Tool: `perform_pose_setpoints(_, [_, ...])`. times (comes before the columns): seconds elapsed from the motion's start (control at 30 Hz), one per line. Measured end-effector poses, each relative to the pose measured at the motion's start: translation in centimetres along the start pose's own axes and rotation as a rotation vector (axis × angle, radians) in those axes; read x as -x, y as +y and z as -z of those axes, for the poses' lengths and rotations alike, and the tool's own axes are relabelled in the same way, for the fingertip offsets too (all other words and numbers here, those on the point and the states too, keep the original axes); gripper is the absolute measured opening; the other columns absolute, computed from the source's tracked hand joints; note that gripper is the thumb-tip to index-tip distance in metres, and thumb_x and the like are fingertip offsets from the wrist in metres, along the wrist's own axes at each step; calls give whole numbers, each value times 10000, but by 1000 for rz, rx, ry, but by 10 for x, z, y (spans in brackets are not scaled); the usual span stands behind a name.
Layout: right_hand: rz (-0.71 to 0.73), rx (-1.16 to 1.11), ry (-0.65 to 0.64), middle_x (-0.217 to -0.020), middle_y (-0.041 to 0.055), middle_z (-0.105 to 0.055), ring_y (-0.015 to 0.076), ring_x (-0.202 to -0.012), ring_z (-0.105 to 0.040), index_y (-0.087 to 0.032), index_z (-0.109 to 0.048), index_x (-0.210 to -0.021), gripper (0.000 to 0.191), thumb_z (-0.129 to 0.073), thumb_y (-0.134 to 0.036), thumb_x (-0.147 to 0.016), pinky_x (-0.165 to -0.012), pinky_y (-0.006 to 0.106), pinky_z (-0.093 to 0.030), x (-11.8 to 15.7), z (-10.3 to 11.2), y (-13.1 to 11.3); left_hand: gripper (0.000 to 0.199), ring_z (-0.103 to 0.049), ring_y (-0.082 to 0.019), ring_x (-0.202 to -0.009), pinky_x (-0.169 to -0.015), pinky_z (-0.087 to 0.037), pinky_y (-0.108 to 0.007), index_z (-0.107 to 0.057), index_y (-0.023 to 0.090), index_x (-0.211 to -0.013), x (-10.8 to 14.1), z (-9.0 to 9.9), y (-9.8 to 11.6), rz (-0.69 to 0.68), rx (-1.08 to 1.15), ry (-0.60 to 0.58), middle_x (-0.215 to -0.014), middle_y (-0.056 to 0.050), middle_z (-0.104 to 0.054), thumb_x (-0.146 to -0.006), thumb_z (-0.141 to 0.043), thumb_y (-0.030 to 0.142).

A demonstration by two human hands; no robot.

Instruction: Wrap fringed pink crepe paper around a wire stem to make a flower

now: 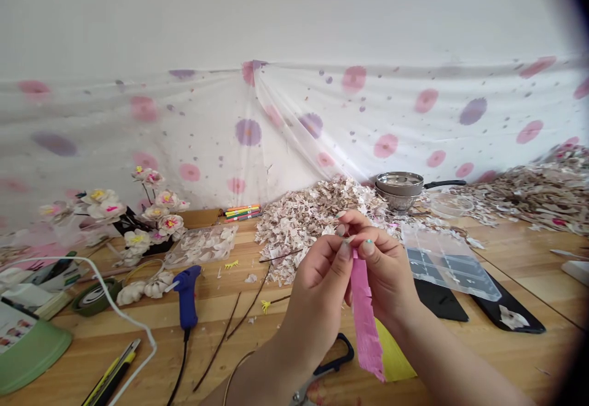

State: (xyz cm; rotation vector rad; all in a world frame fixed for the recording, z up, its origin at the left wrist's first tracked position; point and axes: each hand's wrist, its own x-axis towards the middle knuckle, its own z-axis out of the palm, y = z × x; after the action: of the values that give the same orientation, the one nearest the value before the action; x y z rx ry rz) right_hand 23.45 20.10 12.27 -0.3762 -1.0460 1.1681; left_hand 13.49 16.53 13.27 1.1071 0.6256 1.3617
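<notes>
A pink crepe paper strip [365,314] hangs from my fingertips, its long edge ragged and nicked. My left hand [324,274] pinches the strip's upper end between thumb and forefinger. Close against it, my right hand [386,265] is closed on the same end, thumb and fingers bent; a small pale bit shows between the fingertips, too small to name. Below the hands lie a piece of yellow paper [396,357] and scissors [338,357] with dark blue handles, partly hidden by my left arm. A yellow-tipped stem [267,306] rests left of my left hand.
A blue glue gun [188,298] stands left, its cord running forward. Beyond it are artificial flowers [138,210] and a green tape roll [96,295]. A heap of pale petals [308,219], metal bowls [399,188] and a clear compartment box [448,265] lie behind. A utility knife [113,372] lies front left.
</notes>
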Motion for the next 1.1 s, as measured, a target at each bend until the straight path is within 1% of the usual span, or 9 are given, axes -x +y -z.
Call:
perform_pose_setpoints(0.1, [-73,-58,10,-1050,-9,-739,138,-788,-615,-288,-771,-615,193,-892,-428,-671,-729,264,-540,2,-3,-3,264,-442,-85,-553,-526,-362,-201,-630,186,-857,2,-2,0,-89,-134,30,-634,42,-515,-939,-623,437])
perform_pose_setpoints(0.27, [-211,-131,-61,-1335,-17,-680,124,-728,-642,-289,-804,-753,144,-785,-422,-805,-633,254,-551,9,-7,-6,199,-594,-134,-795,-718,-465,-240,-641,205,-1003,4,1,-8,-405,-495,88,-897,-31,-660,-1023,-478,316])
perform_pose_setpoints(0.33, [-228,-168,-76,-1373,-36,-657,115,-758,-660,-300,-808,-786,128,-756,-406,-837,-659,230,-562,10,-8,-6,160,-609,-137,-829,-745,-475,-246,-607,207,-999,4,3,-12,-516,-620,107,-916,-32,-656,-1027,-456,252])
perform_pose_setpoints(0.43, [-197,-153,-75,-1412,-48,-625,136,-938,-686,-329,-815,-901,154,-728,-447,-856,-751,216,-577,10,-8,-4,111,-600,-132,-792,-712,-467,-241,-550,207,-964,2,7,-15,-709,-838,160,-868,-22,-634,-994,-464,144])
perform_pose_setpoints(0.57, [-161,-89,-83,-1307,-18,-703,166,-1104,-670,-335,-810,-993,254,-784,-490,-794,-888,241,-564,7,-6,-1,140,-546,-137,-672,-613,-432,-246,-508,209,-908,-2,12,-13,-942,-1113,236,-765,-10,-604,-931,-483,73])
perform_pose_setpoints(0.7, [-169,-85,-82,-1109,4,-789,193,-1049,-707,-329,-825,-866,155,-826,-444,-763,-908,302,-571,7,-6,0,126,-568,-147,-646,-597,-457,-253,-528,199,-954,-5,14,-12,-983,-1195,250,-747,-22,-620,-932,-481,84])
perform_pose_setpoints(0.83, [-183,-101,-70,-1072,17,-797,190,-944,-726,-321,-823,-876,136,-794,-432,-803,-827,313,-593,9,-8,0,128,-593,-153,-649,-608,-481,-261,-545,200,-978,-6,14,-14,-968,-1208,255,-762,-32,-641,-935,-482,96])
perform_pose_setpoints(0.93, [-191,-125,-81,-1065,12,-797,171,-893,-725,-315,-823,-873,139,-782,-434,-814,-780,283,-592,9,-9,-1,124,-596,-151,-660,-614,-481,-257,-547,203,-965,-4,13,-14,-931,-1166,260,-759,-27,-633,-937,-483,100])
perform_pose_setpoints(1.1, [-237,-161,-47,-984,13,-806,186,-848,-721,-293,-822,-821,184,-848,-448,-725,-763,291,-592,9,-9,-3,115,-614,-137,-715,-664,-493,-242,-540,212,-956,-3,10,-14,-868,-1026,213,-797,-15,-629,-958,-479,115])
